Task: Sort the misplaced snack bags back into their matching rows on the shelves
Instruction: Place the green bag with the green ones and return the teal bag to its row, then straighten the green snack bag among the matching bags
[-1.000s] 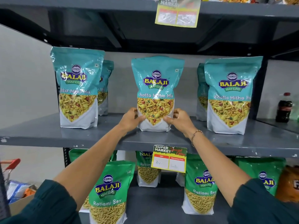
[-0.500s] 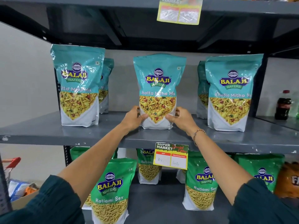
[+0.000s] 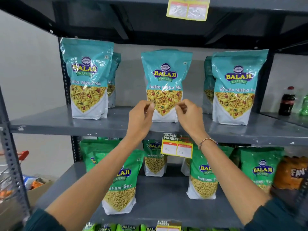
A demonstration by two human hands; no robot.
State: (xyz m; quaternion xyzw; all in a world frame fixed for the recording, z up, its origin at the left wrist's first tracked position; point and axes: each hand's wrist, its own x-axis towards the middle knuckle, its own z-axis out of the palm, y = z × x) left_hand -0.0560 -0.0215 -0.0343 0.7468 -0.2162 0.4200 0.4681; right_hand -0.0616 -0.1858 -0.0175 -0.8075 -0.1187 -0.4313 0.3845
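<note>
Middle shelf (image 3: 50, 125), teal row. The centre teal bag (image 3: 165, 84) stands upright on its own base between two teal neighbours — one to the left (image 3: 86, 77), one to the right (image 3: 236, 87) — well apart from both.

Change since a moment ago: both hands were pressed against the bag's lower corners; now they have come off. Left hand (image 3: 140, 117) and right hand (image 3: 190, 117) hang just in front of the bag's lower edge, fingers (image 3: 150, 105) loosely curled and empty, holding nothing. Whether a fingertip still brushes the film, cannot tell — the hands overlap the bag from this angle.

The bag has not tipped on release. Label matches its neighbours, so this one reads as placed in its proper row.

Below: green bags (image 3: 123, 180) on the lower shelf, a price tag (image 3: 176, 146) clipped to the middle shelf's front edge. At far right of the lower shelf an orange pack (image 3: 290, 174) sits beside the green ones — likely the next misfit, though it is blurred. A dark soda bottle (image 3: 287, 101) stands on the adjoining shelf to the right. Cardboard box (image 3: 37, 189) with mixed packets low at left.
</note>
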